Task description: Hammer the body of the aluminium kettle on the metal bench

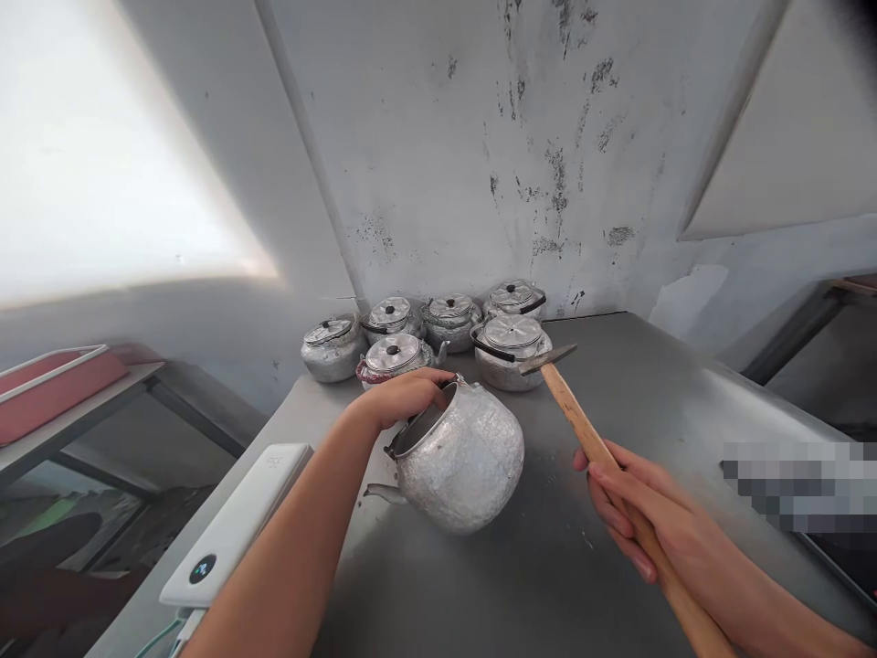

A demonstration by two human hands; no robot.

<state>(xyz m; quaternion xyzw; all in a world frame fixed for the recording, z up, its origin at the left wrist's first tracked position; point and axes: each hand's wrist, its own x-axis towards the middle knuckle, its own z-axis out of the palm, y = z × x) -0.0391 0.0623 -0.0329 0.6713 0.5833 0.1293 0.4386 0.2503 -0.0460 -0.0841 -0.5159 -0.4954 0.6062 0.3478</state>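
Observation:
A dented aluminium kettle (466,457) without its lid is tilted on its side in the middle of the view, mouth toward the left and spout (387,493) low at the left. My left hand (409,395) grips it at the mouth, with the fingers partly hidden inside the rim. To the right, my right hand (634,503) is wrapped round the wooden handle of a hammer (575,407). The hammer's narrow metal head is raised beyond the kettle's upper right, apart from it.
Several lidded aluminium kettles (513,340) stand at the back of the grey table (493,594), against a stained wall. A white power bank (237,521) with a cable lies at the left edge. A pink tray (55,388) rests on a side bench; a blurred patch covers something at far right.

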